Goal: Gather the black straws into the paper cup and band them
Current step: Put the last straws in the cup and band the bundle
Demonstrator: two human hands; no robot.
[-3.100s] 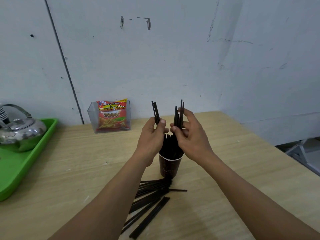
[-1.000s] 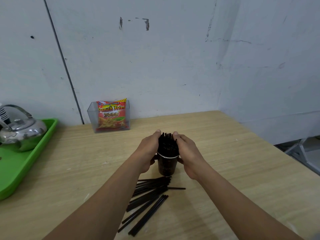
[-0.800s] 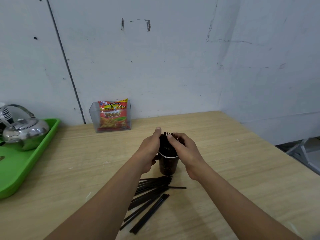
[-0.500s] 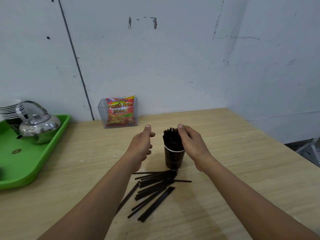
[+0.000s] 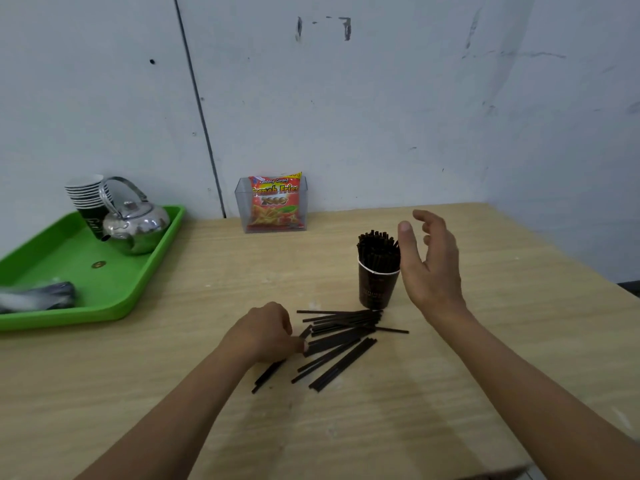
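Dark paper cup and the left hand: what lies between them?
In the head view, loose black straws lie scattered on the wooden table, reaching from the left hand to the foot of the dark paper cup.

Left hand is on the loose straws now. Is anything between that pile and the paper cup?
Nothing lies between them: the loose straws, pinched by the left hand, reach the foot of the paper cup. The right hand is open beside the cup, not over its mouth. The standing straws already crowd that mouth.
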